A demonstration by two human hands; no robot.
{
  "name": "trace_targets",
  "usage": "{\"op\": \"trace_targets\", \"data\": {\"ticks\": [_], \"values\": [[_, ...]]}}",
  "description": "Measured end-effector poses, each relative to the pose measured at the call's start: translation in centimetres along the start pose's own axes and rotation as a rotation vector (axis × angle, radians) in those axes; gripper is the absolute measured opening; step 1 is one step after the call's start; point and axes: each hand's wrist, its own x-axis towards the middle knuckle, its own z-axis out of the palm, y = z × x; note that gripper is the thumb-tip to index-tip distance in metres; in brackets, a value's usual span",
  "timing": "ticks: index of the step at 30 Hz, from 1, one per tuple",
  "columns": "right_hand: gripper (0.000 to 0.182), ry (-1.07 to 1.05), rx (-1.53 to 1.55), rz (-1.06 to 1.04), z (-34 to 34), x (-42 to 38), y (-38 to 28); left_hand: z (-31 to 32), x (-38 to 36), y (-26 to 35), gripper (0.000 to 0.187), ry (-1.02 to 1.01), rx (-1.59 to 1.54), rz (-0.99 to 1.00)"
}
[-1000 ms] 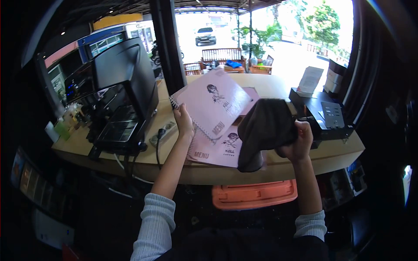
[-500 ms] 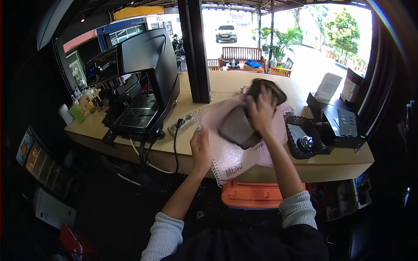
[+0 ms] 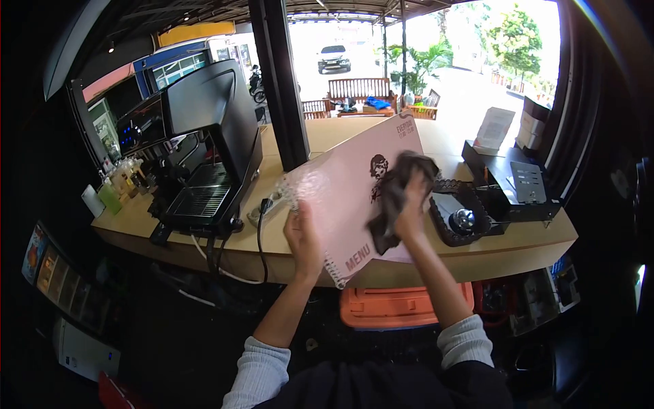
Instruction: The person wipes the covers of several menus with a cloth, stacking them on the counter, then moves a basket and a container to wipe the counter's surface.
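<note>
A pink spiral-bound menu is tilted up above the counter, its printed cover facing me. My left hand holds the menu by its spiral edge, with the thumb on the front. Against the right part of the cover, my right hand presses a crumpled dark cloth. Motion blurs the cloth and the right fingers slightly. Part of another pink sheet shows beneath the menu's lower right.
A black coffee machine stands left on the wooden counter, beside a dark post. At right are a black tray with a silver bell and a black box. An orange lid lies below.
The cloth has bunched up and moved down-left with my right hand, uncovering the cover's drawing and text. The menu now appears raised more upright. The view has shifted slightly.
</note>
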Motion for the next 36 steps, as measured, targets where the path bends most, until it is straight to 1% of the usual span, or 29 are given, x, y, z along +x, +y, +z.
{"op": "trace_targets", "data": {"ticks": [1,2,3,4,5,6,7,8,9,11,13,14,16,17,18,19,20,21,22,24,25,27,28,30,31,33,34,35,36], "values": [[0.073,0.066,0.292,-0.012,0.1,0.1,-2.4,0.9,-0.1,-0.7,0.036,-0.025,0.078,0.008],[0.079,0.006,0.459,0.029,-0.3,0.1,-4.7,1.7,-0.5,-1.3,0.034,-0.05,0.159,0.015],[0.077,-0.035,0.493,0.118,-1.4,-0.1,-7.6,2.6,-0.8,-1.7,0.038,-0.163,0.179,0.039],[0.077,-0.043,0.722,0.203,-2.8,0.2,-9.1,3.2,-1.1,-2.0,0.042,-0.277,0.198,0.065],[0.072,-0.073,0.915,0.267,-3.2,0.4,-8.7,3.0,-1.3,-2.1,0.045,-0.377,0.286,0.12],[0.068,-0.103,1.109,0.33,-3.7,0.7,-8.2,3.1,-1.2,-4.8,0.049,-0.417,0.183,0.036],[0.056,-0.116,1.32,0.48,-6.7,1.5,-9.2,4.1,-1.3,-4.6,0.049,-0.474,0.185,0.208],[0.041,-0.004,1.421,0.572,-7.4,1.6,-9.0,5.1,-1.3,-4.4,0.05,-0.527,0.185,0.383],[0.036,0.044,1.363,0.525,-7.9,1.6,-8.6,6.2,-1.0,-3.5,0.052,-0.528,0.188,0.474],[0.032,0.094,1.303,0.48,-8.5,1.6,-7.7,6.4,-1.0,-4.0,0.047,-0.594,0.254,0.497],[0.022,0.216,0.958,0.543,-8.7,1.4,-6.7,6.7,-1.0,-4.4,0.047,-0.703,0.355,0.454],[0.019,0.268,0.924,0.471,-8.1,1.2,-5.1,6.7,-0.9,-4.6,0.047,-0.707,0.354,0.456],[0.019,0.278,0.941,0.536,-8.7,1.1,-2.9,6.4,-0.8,-5.0,0.049,-0.843,0.529,0.465],[0.02,0.261,1.076,0.688,-8.4,0.7,-1.3,5.8,-0.5,-5.7,0.055,-0.843,0.67,0.502],[0.019,0.287,1.158,0.791,-9.2,0.7,-1.1,5.1,0.2,-6.9,0.059,-0.719,0.665,0.576],[0.019,0.275,1.062,0.701,-9.7,0.3,0.3,4.2,1.3,-6.9,0.064,-0.533,0.737,0.548],[0.019,0.264,0.966,0.611,-10.2,0.0,1.5,3.2,2.5,-6.9,0.068,-0.306,0.904,0.681],[0.02,0.262,1.061,0.735,-11.5,0.2,1.3,2.3,3.8,-6.6,0.07,-0.102,1.092,0.627],[0.02,0.254,1.157,0.866,-12.7,0.3,1.0,1.0,5.0,-7.1,0.07,-0.104,1.091,0.625],[0.021,0.251,1.142,0.832,-12.5,-0.2,3.2,-1.8,7.1,-9.1,0.066,-0.293,0.506,0.009],[0.022,0.197,1.087,0.726,-12.7,0.1,3.4,-2.7,7.4,-9.8,0.066,-0.29,0.509,0.006],[0.02,0.139,0.938,0.585,-12.7,0.5,4.3,-4.0,7.1,-10.4,0.056,-0.495,0.021,-0.487],[0.02,0.14,0.938,0.585,-12.2,1.0,4.7,-4.1,6.8,-10.4,0.056,-0.495,0.021,-0.487],[0.018,0.514,0.542,0.358,-11.5,1.9,4.9,-4.3,5.8,-9.8,0.048,-0.397,-0.036,-0.477],[0.018,0.554,0.484,0.385,-11.6,2.1,4.5,-4.1,5.3,-9.7,0.048,-0.4,-0.036,-0.478],[0.018,0.397,0.458,0.537,-12.0,1.9,1.8,-2.9,4.5,-9.8,0.047,-0.313,-0.02,-0.356],[0.022,0.239,0.282,0.268,-10.7,1.0,1.4,-2.3,4.2,-10.1,0.047,-0.31,-0.018,-0.355],[0.031,0.172,0.364,0.018,-8.4,0.2,0.3,-1.6,3.8,-10.5,0.045,-0.218,0.094,-0.264],[0.042,-0.094,0.344,-0.177,-6.9,-0.6,-0.5,-0.8,3.4,-10.8,0.044,-0.128,0.204,-0.172]]}}
